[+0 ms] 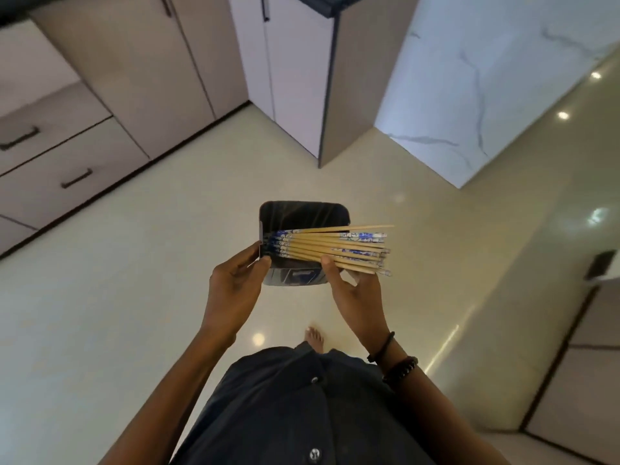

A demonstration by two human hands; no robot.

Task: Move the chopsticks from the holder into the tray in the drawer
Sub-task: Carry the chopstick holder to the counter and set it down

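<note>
A dark, square-mouthed holder point(302, 214) is held in front of my body, its opening facing up towards the camera. My left hand point(235, 283) grips its left edge. Several wooden chopsticks point(332, 248) with blue-and-white patterned ends lie fanned across the holder's mouth, their ends sticking out past its right side. My right hand point(352, 290) holds this bundle from below, with the thumb pressed on the nearest sticks. No open drawer or tray is in view.
Beige cabinets with closed drawers and dark handles point(75, 178) stand at the left. A tall cabinet point(302, 78) and a white marble panel point(469, 95) stand ahead. Glossy cream floor point(134, 297) lies below, with my bare foot point(315, 338) on it. Another cabinet point(587, 364) is at the right.
</note>
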